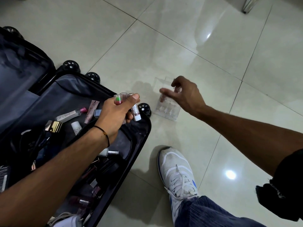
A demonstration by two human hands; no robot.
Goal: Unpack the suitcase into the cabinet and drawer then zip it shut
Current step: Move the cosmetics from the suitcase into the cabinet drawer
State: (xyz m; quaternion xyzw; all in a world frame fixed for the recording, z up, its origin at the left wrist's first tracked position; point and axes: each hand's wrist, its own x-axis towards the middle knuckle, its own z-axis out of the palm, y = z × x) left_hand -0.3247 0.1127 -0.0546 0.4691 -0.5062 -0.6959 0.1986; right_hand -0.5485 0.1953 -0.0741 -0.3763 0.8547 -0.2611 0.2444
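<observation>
Head view: small tubes are coming out of the open suitcase.
The left hand (113,115) grips a bundle of tubes (136,114) above the suitcase (73,90), which lies flat on the floor at the left, long axis running away from the person, wheels at the far end. The right hand (184,94), fingers loosely spread, hovers over a clear box (166,111). Next, I think, the tubes go in there singly.

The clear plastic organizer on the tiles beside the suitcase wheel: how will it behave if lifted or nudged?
The organizer looks like thin, hard plastic, so probably stiff and light. On the glossy floor it would likely slide at a nudge. Its open compartments may spill contents if tipped.
</observation>
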